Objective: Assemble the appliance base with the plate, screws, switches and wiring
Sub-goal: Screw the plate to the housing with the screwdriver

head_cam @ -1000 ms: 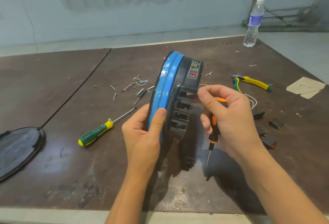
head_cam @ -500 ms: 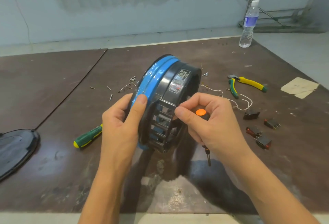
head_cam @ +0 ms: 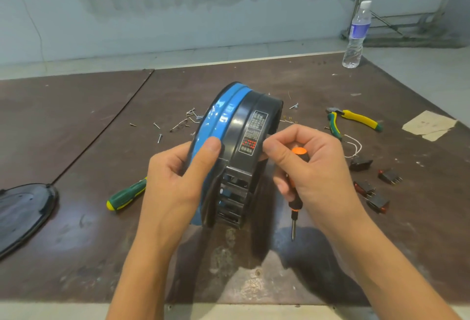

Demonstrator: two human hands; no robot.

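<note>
The round appliance base, blue and black with a label, is held on edge above the table. My left hand grips its blue rim, thumb across the front. My right hand holds an orange-and-black screwdriver pointing down, while its thumb and forefinger touch the base's black side by the label. Empty switch slots show on the base's lower edge. Several red-and-black switches lie at the right, white wires beside them. Loose screws are scattered behind the base. A black plate lies at the far left.
A green-and-yellow screwdriver lies left of my left hand. Yellow-and-green pliers and a scrap of paper sit at the right. A water bottle stands at the back right corner of the brown table.
The base has been turned so its labelled side faces up and toward me. My right hand shifted its fingertips onto the side by the label, still holding the screwdriver.
</note>
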